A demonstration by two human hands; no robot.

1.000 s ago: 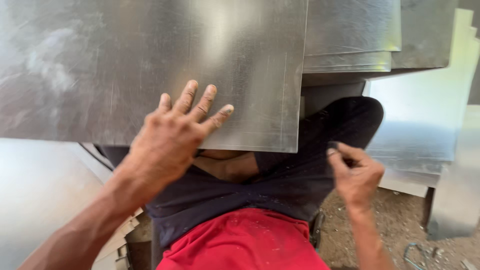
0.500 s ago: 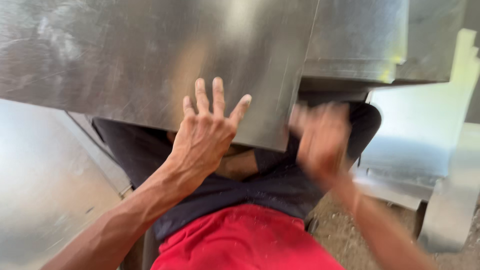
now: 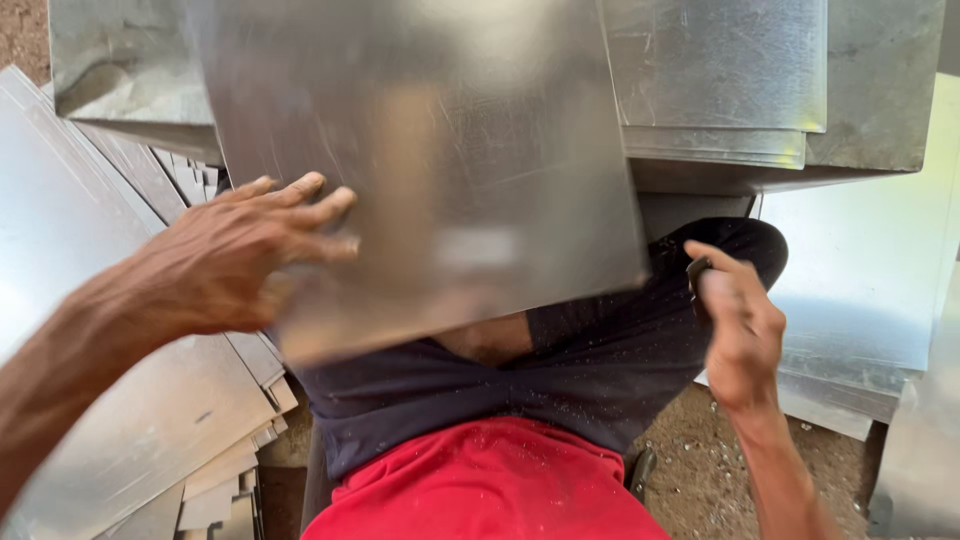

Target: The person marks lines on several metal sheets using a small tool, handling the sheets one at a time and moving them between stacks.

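Pressing flat with spread fingers, the left hand (image 3: 235, 260) steadies a blurred metal sheet (image 3: 430, 170) over the lap, its near corner overhanging, while the right hand (image 3: 740, 335) curls shut around a small dark tool (image 3: 697, 272); stacked sheets (image 3: 150, 420) lie left.

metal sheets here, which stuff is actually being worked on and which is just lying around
In hand:
- blurred square metal sheet under the left hand
- small dark object gripped in the right hand

Lying about:
- stack of sheets at left
- stacked sheets behind
- pale sheets at right
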